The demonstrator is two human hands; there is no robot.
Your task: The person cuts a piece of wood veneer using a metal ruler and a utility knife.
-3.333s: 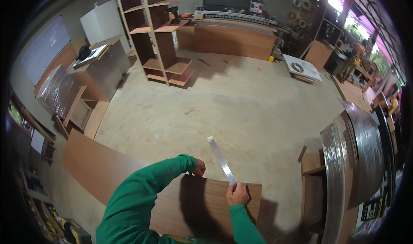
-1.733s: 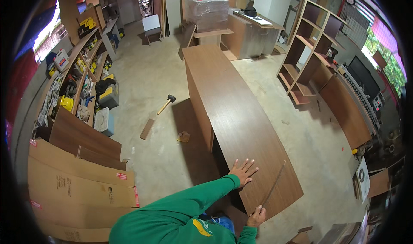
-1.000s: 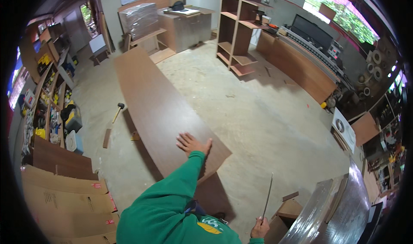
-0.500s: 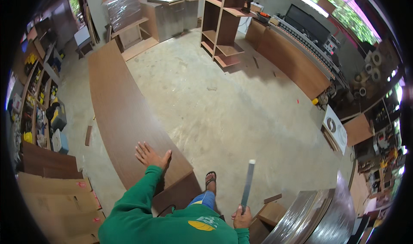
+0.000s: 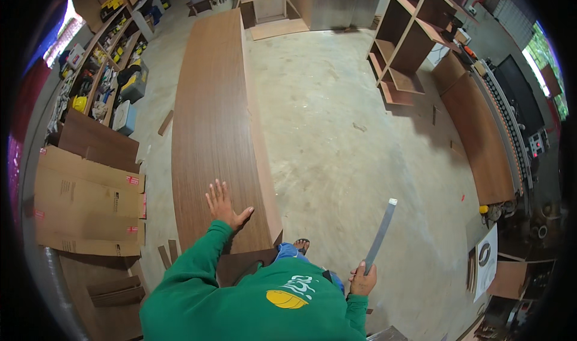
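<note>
Fingers spread, my left hand [image 5: 225,207] lies flat on the near end of a long brown wood-grain cabinet [image 5: 213,118]. The cabinet rests on the floor and stretches away from me toward the far wall. Off to the right, my right hand [image 5: 362,279] is closed around the lower end of a thin, flat grey bar [image 5: 380,236] with a whitish tip. The bar points up and away from me, apart from the cabinet. Whether it carries any markings is too small to tell.
Flattened cardboard [image 5: 90,205] lies at the left, near shelves [image 5: 99,64] full of tools. An open shelf unit [image 5: 404,43] stands at the far right. Along the right wall runs a brown panel [image 5: 475,130]. Small wood strips [image 5: 165,123] lie left of the cabinet.
The view has turned left and tilted lower, so the cabinet appears straighter ahead. My left hand stays on its top. The right hand still grips the bar, now seen higher up and farther right.
</note>
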